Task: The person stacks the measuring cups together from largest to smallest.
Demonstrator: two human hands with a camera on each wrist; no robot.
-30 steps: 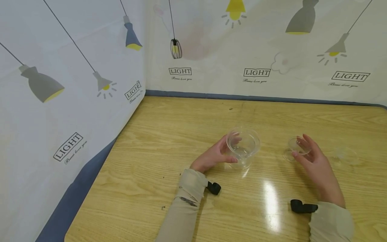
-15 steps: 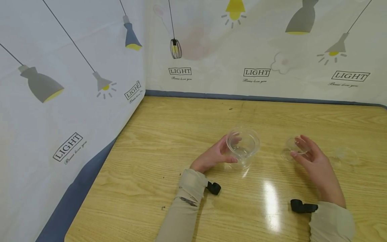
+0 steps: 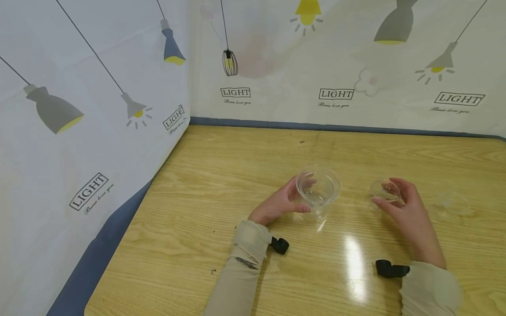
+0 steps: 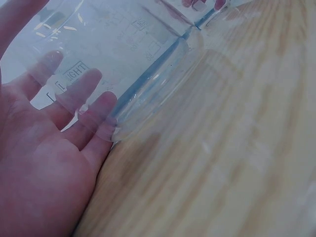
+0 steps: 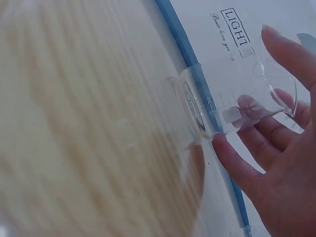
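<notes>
My left hand (image 3: pixel 278 205) curves round a large clear beaker (image 3: pixel 325 188) standing on the wooden table, thumb at the front and fingers behind. In the left wrist view the fingers show through the wall of this beaker (image 4: pixel 158 84). To the right, my right hand (image 3: pixel 415 219) holds a smaller clear beaker (image 3: pixel 384 193) between thumb and fingers. The right wrist view shows this small beaker (image 5: pixel 212 98) upright close over the table, with printed marks and a pouring lip. A gap of bare wood separates the two beakers.
Another clear, see-through item (image 3: pixel 454 204) lies on the table (image 3: pixel 237 166) right of my right hand. A printed cloth (image 3: pixel 276 57) walls off the back and left sides. Black wrist cameras (image 3: pixel 280 245) stick out from both sleeves.
My right hand has shifted a little to the left along with the small beaker. The left hand and large beaker stay where they were.
</notes>
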